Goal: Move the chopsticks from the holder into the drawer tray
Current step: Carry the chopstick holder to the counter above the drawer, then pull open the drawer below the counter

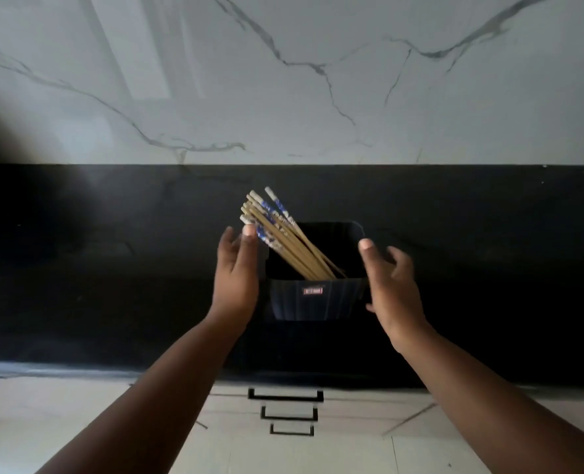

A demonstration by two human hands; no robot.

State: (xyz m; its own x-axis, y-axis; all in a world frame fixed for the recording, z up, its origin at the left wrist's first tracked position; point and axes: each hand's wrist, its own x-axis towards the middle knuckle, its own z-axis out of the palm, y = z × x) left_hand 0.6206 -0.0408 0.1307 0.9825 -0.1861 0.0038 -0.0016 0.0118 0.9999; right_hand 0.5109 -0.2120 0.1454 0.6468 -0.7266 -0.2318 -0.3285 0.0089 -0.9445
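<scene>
A dark holder [316, 297] is seen on the black counter [112, 285], and the chopsticks [276, 234] are leaned in it toward the left. The left hand [237, 275] is raised beside them with fingers straight and close together; its fingertips seem to touch the blue ends. The right hand [391, 285] is kept near the holder, fingers spread and loosely bent. Below, 3 drawer handles [286, 395] are visible.
</scene>
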